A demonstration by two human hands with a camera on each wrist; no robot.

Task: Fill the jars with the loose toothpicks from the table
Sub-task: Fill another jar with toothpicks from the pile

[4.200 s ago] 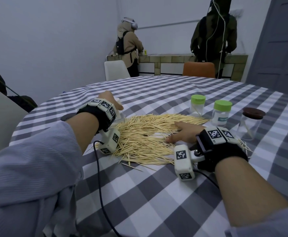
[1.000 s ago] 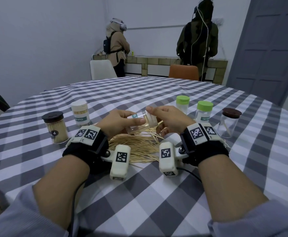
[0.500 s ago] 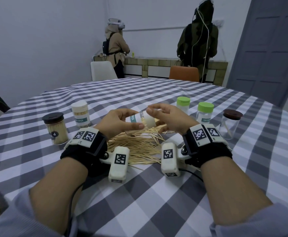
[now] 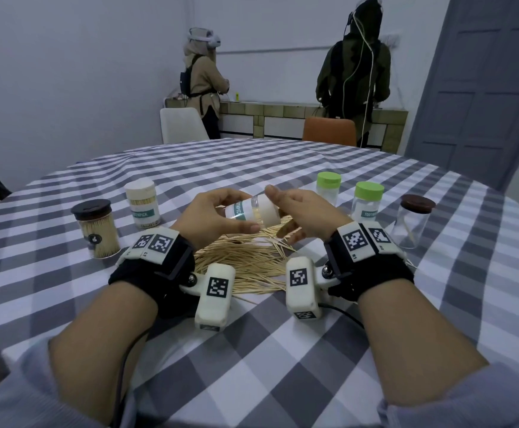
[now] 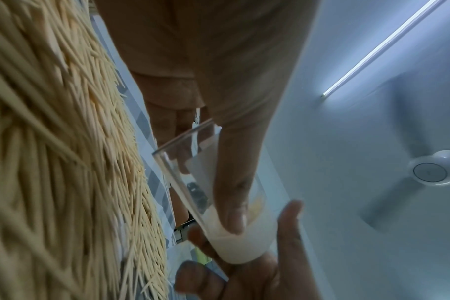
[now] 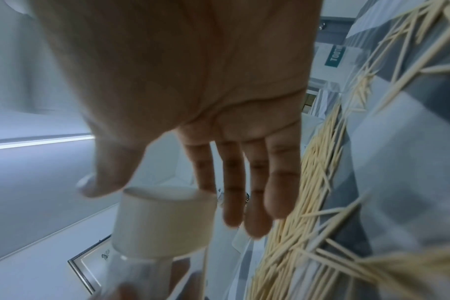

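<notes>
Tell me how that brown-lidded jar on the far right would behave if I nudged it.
The brown-lidded jar looks nearly empty, with only a toothpick or so inside, so it is probably light and would slide or tip easily. It stands tall on a tablecloth, which may drag at its base. If tipped, its round wall would likely let it roll.

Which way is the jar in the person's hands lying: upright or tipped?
Tipped. The left hand holds the jar roughly on its side above the toothpick pile, its cream lid pointing toward the right hand.
</notes>
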